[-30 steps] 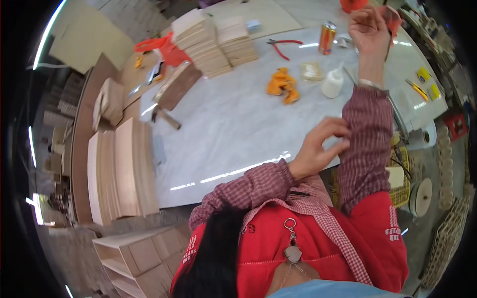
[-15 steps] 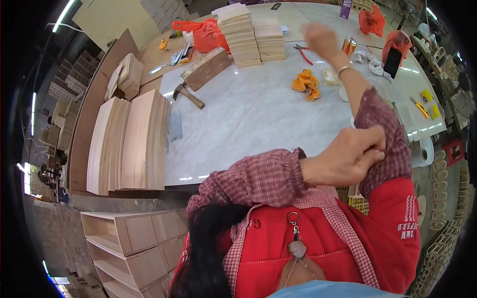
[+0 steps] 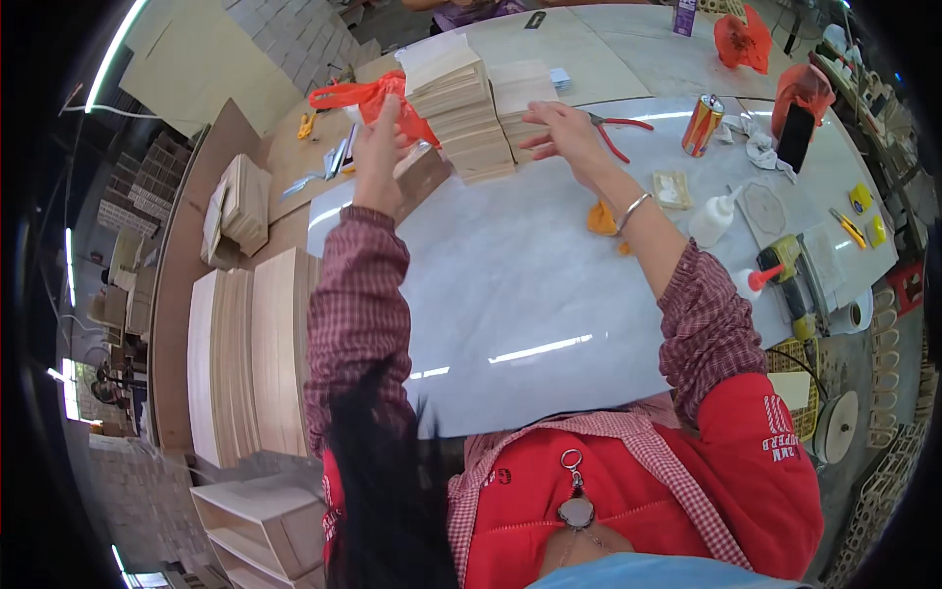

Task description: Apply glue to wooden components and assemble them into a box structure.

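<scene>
My left hand [image 3: 381, 162] reaches over the far left of the table, open, its fingers stretched upward and holding nothing. Beside it lies a brown block [image 3: 422, 177], partly hidden by the hand, and a red plastic bag [image 3: 368, 95] is just behind. My right hand [image 3: 569, 137] is open too, fingers apart, at the right side of the tall stack of thin wooden boards [image 3: 461, 118] and the lower stack [image 3: 525, 93]. Whether its fingertips touch the boards I cannot tell. Red-handled pliers [image 3: 620, 133] lie by it. An orange cloth [image 3: 601, 220] shows partly behind my right wrist.
More boards [image 3: 280, 344] stand at the table's left edge. To the right are a drink can [image 3: 703, 126], a white glue bottle [image 3: 713, 218], a red-tipped bottle [image 3: 754, 283], a green power tool [image 3: 793, 285] and a phone [image 3: 796, 137]. Another person [image 3: 476, 12] is at the far edge.
My left hand has swung from beside my right sleeve out to the far left, and its fingers have opened. My right hand has moved left to the board stacks. The view has shifted.
</scene>
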A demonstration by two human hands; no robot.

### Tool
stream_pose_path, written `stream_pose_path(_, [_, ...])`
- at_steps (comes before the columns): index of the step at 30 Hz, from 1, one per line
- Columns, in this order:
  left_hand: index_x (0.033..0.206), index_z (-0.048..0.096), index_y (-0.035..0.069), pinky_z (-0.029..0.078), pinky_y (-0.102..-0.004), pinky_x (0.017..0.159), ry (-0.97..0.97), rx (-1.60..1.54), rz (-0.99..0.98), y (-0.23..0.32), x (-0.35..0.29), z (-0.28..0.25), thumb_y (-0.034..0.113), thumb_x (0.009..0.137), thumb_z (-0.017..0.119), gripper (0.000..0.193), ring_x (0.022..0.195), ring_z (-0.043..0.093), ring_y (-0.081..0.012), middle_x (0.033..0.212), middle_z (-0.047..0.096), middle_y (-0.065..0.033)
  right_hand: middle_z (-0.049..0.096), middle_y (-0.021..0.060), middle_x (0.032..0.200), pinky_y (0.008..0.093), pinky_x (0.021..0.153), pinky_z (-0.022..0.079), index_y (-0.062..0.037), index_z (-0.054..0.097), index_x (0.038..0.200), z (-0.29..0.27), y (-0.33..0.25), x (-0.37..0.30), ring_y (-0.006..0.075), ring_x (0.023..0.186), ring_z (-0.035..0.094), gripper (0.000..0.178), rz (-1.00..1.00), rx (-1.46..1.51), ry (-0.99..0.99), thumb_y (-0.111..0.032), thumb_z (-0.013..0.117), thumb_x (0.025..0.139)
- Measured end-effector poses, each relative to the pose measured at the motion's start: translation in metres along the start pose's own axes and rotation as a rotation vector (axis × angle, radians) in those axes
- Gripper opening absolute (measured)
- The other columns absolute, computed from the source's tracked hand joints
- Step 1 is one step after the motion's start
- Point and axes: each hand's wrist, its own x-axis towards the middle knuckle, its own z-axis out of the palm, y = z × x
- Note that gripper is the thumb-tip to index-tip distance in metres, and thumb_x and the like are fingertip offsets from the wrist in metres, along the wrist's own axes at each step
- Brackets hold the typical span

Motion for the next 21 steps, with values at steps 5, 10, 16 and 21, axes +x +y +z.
stream_pose_path(5, [0.11,0.051,0.001,0.044,-0.0339,0.075,-0.12,-0.094,-0.102,-0.011,0.069,0.012,0.047,0.075,0.064,0.059,0.084,0.056,-0.0217,0.095,0.057,-0.0146,0.053,0.013,0.112,0.0226,0.054,0.05,0.0051,0.05,0.114,0.03,0.001,0.038,0.0193,0.068,0.063,0.044,0.02,0.075,-0.095,-0.03,0.046,0.089])
stream_pose_path(10, [0.12,0.043,0.0,0.039,-0.046,0.084,-0.094,-0.074,-0.256,-0.01,0.085,0.035,0.048,0.073,0.065,0.071,0.098,0.051,-0.0314,0.107,0.051,-0.0213,0.049,0.017,0.118,0.0233,0.055,0.05,0.0084,0.047,0.116,0.042,0.011,0.058,0.0212,0.067,0.064,0.049,0.109,0.038,-0.129,-0.033,0.046,0.089])
stream_pose_path(16, [0.122,0.04,-0.005,0.038,-0.0478,0.086,-0.156,-0.083,-0.285,-0.013,0.096,0.033,0.041,0.074,0.064,0.071,0.103,0.047,-0.0356,0.117,0.044,-0.0255,0.048,0.0196,0.116,0.0241,0.056,0.05,0.0117,0.046,0.112,0.043,0.012,0.065,0.0214,0.066,0.063,0.053,0.09,0.189,-0.152,-0.036,0.048,0.089])
stream_pose_path(21, [0.123,0.039,-0.007,0.037,-0.0484,0.087,-0.2,-0.085,-0.265,-0.007,0.094,0.032,0.037,0.073,0.064,0.071,0.105,0.046,-0.037,0.12,0.042,-0.0269,0.05,0.0194,0.113,0.0248,0.056,0.05,0.0119,0.047,0.109,0.059,0.009,0.044,0.0208,0.065,0.063,0.052,0.108,0.24,-0.159,-0.036,0.05,0.089])
